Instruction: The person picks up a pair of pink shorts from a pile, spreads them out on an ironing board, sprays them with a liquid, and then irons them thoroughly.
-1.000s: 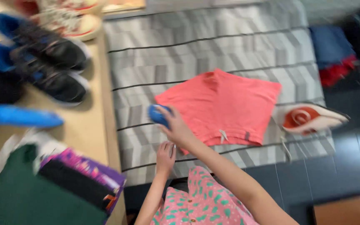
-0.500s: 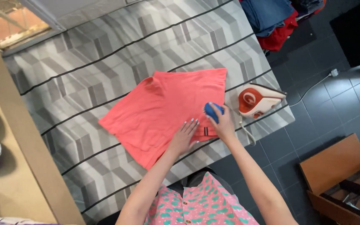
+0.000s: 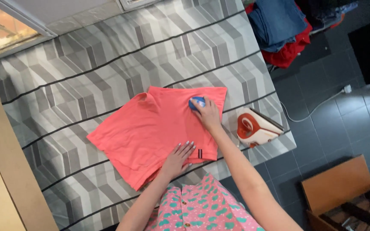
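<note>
Right hand (image 3: 208, 116) moved up coral shorts (image 3: 159, 130), fingers gripping blue object (image 3: 196, 102); left hand (image 3: 177, 158) flat, fingers spread.

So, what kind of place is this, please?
Probably an ironing corner in a home: a coral-pink cotton garment lies on a grey zigzag-patterned padded surface, an orange-and-white iron stands beside it, and folded blue and red clothes wait nearby.

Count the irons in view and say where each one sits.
1. The orange and white iron stands at the right end of the grey patterned board, beside the coral garment; none other shows, though the clothes pile may hide things.
</note>
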